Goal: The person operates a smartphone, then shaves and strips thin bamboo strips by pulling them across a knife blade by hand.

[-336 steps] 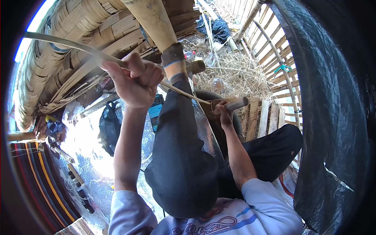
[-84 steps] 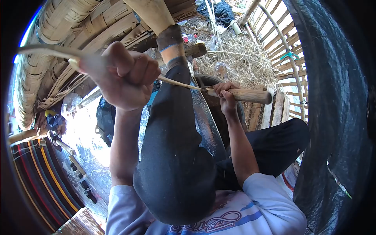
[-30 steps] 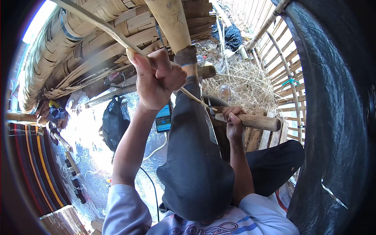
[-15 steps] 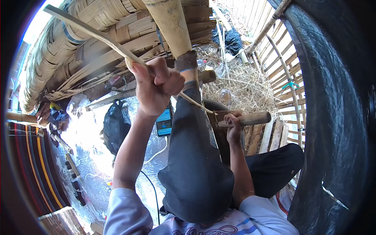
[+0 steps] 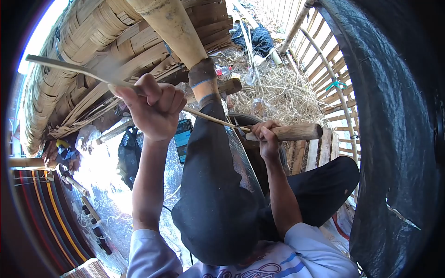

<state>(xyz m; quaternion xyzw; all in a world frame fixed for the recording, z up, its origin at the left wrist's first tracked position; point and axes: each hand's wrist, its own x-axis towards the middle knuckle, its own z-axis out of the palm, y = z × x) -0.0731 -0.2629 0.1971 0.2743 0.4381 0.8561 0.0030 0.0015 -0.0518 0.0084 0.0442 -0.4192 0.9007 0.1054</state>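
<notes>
A long thin bamboo strip (image 5: 209, 116) runs slantwise across the head view, passing through my left hand (image 5: 155, 109). The fingers of that hand are closed around the strip, with the thumb along it. My right hand (image 5: 268, 139) is wrapped around the thick wooden handle (image 5: 299, 132) of a knife. Little of its blade shows; it meets the strip's lower end just left of my right fist, above my raised leg. The strip's other end sticks out to the upper left, slightly blurred.
A woven bamboo wall (image 5: 92, 28) and a thick bamboo pole (image 5: 174, 25) stand ahead. A phone (image 5: 184, 141) and a black plastic bag (image 5: 129, 157) lie on the shiny floor sheet. Straw (image 5: 287, 99) covers the ground beyond; a dark tarp (image 5: 394, 139) hangs at right.
My left hand has moved left with the bamboo strip, drawing it away from the knife. My right hand stays nearly in place, a little left of before. The view has shifted slightly.
</notes>
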